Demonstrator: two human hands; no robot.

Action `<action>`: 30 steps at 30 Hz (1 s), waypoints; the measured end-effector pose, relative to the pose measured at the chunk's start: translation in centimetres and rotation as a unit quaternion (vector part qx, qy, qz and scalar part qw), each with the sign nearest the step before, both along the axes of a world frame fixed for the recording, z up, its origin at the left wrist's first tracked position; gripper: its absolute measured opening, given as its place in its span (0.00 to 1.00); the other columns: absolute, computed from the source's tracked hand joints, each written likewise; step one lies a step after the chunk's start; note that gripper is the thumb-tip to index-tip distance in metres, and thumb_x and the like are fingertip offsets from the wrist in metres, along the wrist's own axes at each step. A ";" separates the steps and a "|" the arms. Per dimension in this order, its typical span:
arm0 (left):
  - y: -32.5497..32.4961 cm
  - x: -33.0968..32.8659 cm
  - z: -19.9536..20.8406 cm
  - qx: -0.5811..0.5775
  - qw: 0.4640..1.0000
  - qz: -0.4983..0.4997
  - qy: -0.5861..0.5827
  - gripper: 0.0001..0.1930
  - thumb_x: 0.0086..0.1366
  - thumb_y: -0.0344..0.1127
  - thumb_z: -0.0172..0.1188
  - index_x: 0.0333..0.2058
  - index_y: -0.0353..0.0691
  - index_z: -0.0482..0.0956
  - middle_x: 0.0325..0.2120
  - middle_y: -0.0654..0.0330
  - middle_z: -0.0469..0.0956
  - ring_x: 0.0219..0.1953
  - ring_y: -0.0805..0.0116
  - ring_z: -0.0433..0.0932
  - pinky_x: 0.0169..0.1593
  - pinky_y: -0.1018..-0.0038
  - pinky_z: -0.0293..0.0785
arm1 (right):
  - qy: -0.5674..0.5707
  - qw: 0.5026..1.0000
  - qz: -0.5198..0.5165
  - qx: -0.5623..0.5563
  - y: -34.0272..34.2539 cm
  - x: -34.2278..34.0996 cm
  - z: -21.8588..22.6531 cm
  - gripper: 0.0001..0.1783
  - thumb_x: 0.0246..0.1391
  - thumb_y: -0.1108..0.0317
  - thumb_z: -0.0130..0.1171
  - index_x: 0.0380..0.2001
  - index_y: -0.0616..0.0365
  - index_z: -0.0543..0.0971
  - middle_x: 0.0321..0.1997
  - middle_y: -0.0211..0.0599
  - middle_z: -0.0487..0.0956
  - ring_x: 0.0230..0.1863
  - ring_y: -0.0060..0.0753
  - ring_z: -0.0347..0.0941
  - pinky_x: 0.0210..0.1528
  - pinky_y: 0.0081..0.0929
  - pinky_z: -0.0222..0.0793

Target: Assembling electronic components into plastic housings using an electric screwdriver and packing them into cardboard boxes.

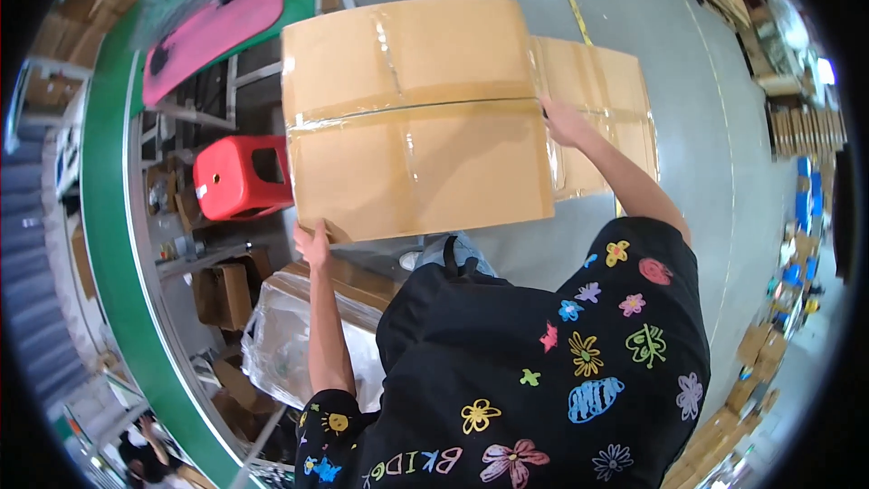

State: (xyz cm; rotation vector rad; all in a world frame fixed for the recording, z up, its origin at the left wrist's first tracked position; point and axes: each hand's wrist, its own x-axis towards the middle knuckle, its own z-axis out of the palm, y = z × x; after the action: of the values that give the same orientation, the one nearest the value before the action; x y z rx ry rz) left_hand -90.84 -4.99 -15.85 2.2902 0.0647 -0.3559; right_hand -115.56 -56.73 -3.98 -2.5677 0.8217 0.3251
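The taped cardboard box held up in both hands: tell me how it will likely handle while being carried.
The cardboard box probably stays stiff: its faces look flat and its seams are taped. It seems fairly light for its bulk, since the left hand and right hand grip only its edges. The glossy tape may be slippery, and its width could make it awkward.

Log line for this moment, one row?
left hand: grips box bottom corner | right hand: on box's right edge | box: lifted, taped shut | behind: second box

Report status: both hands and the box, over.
Left hand grips the lower left corner of the taped cardboard box. Right hand on its right edge. Box held up; second box behind, red stool below left.
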 end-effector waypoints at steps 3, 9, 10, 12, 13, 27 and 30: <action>-0.1 0.0 -1.0 -0.028 0.999 0.040 -0.018 0.40 0.53 0.51 0.63 0.60 0.42 0.57 0.55 0.46 0.62 0.57 0.45 0.60 0.60 0.54 0.57 | 0.020 0.997 0.068 0.037 -0.2 2.7 1.4 0.15 0.54 0.69 0.51 0.42 0.60 0.63 0.37 0.57 0.75 0.42 0.60 0.71 0.43 0.49 0.65; -1.6 -1.1 2.0 0.099 0.994 0.001 0.054 0.46 0.50 0.56 0.64 0.62 0.44 0.53 0.56 0.49 0.59 0.58 0.44 0.58 0.58 0.48 0.55 | -0.105 0.989 0.066 0.083 12.1 14.9 1.3 0.16 0.56 0.63 0.50 0.44 0.60 0.62 0.36 0.60 0.76 0.39 0.62 0.73 0.38 0.51 0.67; -1.5 -1.2 2.4 0.105 0.993 0.020 0.052 0.46 0.50 0.56 0.64 0.62 0.44 0.53 0.56 0.49 0.59 0.58 0.44 0.58 0.58 0.48 0.55 | -0.137 0.979 0.084 0.125 15.0 17.0 0.7 0.16 0.57 0.62 0.50 0.44 0.59 0.62 0.35 0.60 0.76 0.38 0.63 0.73 0.37 0.52 0.67; -1.3 -1.4 3.1 0.068 0.996 -0.007 0.062 0.45 0.49 0.55 0.64 0.62 0.45 0.53 0.57 0.49 0.57 0.58 0.45 0.57 0.59 0.50 0.54 | -0.153 0.968 0.137 0.145 20.6 21.5 1.9 0.16 0.57 0.62 0.49 0.44 0.59 0.61 0.35 0.60 0.76 0.37 0.63 0.73 0.37 0.53 0.67; -1.0 -1.5 2.9 0.072 0.995 0.006 0.061 0.45 0.49 0.55 0.64 0.62 0.45 0.53 0.57 0.49 0.57 0.58 0.45 0.57 0.59 0.50 0.54 | -0.166 0.962 0.163 0.145 22.3 23.7 1.5 0.16 0.58 0.62 0.49 0.44 0.59 0.61 0.35 0.60 0.76 0.37 0.63 0.73 0.37 0.53 0.67; 20.6 -26.1 -3.7 -0.205 0.777 0.470 0.365 0.22 0.62 0.48 0.48 0.52 0.44 0.67 0.41 0.59 0.77 0.39 0.63 0.77 0.40 0.65 0.70 | -0.117 0.973 0.123 0.158 29.7 33.4 -3.1 0.16 0.58 0.65 0.47 0.44 0.61 0.60 0.32 0.60 0.76 0.35 0.61 0.74 0.36 0.49 0.69; 24.5 -32.1 -6.6 -0.202 0.696 0.475 0.499 0.18 0.64 0.53 0.44 0.40 0.46 0.73 0.34 0.63 0.77 0.35 0.66 0.74 0.42 0.63 0.66 | -0.074 0.954 0.217 0.192 30.5 30.7 -4.3 0.17 0.58 0.66 0.47 0.47 0.63 0.60 0.36 0.61 0.75 0.38 0.60 0.74 0.39 0.47 0.69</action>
State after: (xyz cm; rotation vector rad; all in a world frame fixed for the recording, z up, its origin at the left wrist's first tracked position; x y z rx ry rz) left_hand -122.96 19.53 -22.41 1.1223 1.4869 -0.8761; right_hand -84.83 -26.20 -8.26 -2.3393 0.1125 0.3740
